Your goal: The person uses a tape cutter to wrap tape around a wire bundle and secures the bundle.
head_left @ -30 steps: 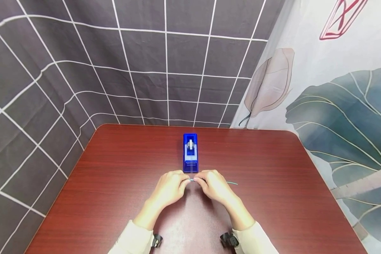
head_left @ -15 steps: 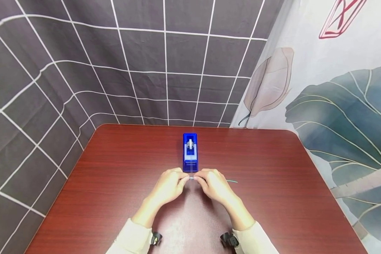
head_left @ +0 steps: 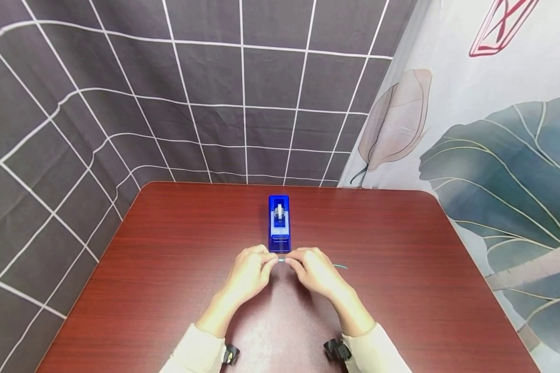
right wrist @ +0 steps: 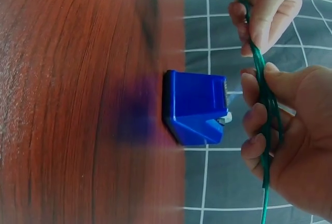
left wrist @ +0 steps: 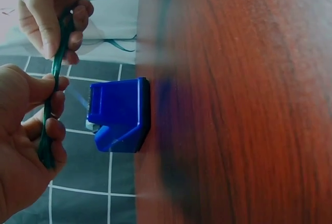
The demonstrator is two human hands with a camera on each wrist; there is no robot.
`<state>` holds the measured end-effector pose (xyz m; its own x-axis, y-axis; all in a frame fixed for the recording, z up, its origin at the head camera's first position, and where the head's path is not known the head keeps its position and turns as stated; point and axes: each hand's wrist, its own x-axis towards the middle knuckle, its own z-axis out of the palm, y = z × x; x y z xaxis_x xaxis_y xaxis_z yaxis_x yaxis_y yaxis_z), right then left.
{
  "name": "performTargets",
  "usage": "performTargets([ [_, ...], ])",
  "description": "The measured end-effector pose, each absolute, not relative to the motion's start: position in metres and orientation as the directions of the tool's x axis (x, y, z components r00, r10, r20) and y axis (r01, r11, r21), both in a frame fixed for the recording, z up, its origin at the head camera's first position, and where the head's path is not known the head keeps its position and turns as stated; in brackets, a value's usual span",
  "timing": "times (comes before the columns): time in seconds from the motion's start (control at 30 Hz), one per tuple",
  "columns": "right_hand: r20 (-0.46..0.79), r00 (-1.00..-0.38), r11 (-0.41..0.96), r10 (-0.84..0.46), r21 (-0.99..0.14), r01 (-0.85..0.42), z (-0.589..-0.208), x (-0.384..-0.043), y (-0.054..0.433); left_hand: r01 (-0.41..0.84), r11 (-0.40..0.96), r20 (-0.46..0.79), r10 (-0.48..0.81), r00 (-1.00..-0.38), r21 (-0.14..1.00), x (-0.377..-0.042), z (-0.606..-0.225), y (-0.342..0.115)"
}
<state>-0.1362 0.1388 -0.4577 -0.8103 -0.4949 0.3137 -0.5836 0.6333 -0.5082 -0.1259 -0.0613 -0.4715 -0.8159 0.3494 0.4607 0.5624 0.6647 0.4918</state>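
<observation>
Between my two hands runs a slim bundle of green strands, held crosswise in front of a blue tape dispenser. My left hand pinches one end with thumb and curled fingers. The other part is gripped by my right hand, and a thin green tail sticks out past it. Only a short piece shows in the gap between the fingertips. A faint clear strip of tape stretches from the dispenser toward the bundle; where it meets the bundle is hard to see.
The dispenser stands upright on the reddish-brown table, with a small tape roll in it. Behind the table hangs a grey curtain with white grid lines. A white curtain with leaf prints hangs at the right.
Both hands and the green bundle have shifted very slightly forward, toward the dispenser. Both hands keep their grip, and the dispenser stays in place.
</observation>
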Motion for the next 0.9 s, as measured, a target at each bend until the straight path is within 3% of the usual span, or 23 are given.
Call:
performTargets([
  [0.9,0.397,-0.797,0.679,-0.455,-0.425,-0.599,-0.4633,-0.1326,0.1374,0.526,0.718,0.340,0.405,-0.848,0.455,-0.1315,-0.4673,-0.0646],
])
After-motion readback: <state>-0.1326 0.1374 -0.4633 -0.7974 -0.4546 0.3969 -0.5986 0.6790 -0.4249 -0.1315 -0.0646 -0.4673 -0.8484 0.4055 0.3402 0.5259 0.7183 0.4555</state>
